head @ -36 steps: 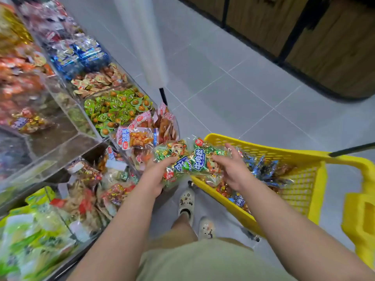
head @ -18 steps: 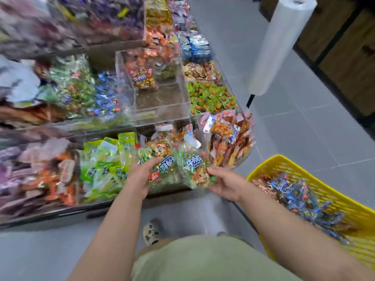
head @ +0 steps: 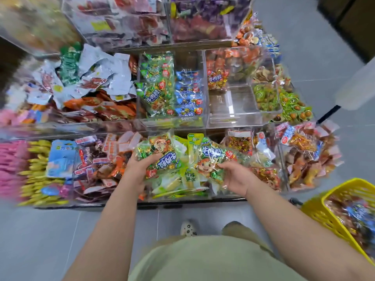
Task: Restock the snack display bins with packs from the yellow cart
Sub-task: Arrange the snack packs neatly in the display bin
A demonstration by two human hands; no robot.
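Both hands hold green snack packs out over the front row of the clear display bins (head: 207, 122). The left hand (head: 140, 169) curls its fingers over the top of one green pack (head: 162, 157), gripping it from the left side. The right hand (head: 236, 177) is cupped under a second green pack (head: 211, 161) with a cartoon face printed on it, thumb on its right edge. The two packs touch each other between the hands, just above a front bin filled with pale green and yellow packets (head: 180, 183).

In the middle row, straight beyond the hands, one bin holds matching green packs (head: 157, 88) beside blue packs (head: 188, 92). To the right of it an acrylic bin (head: 231, 106) is largely bare at the front, with an orange pack (head: 217, 79) at its back.

The yellow cart (head: 316, 207) stands at the lower right on the grey tile floor (head: 40, 240), well apart from the hands, with blue and brown snack packs (head: 353, 213) inside it. The left part of the display is blurred.
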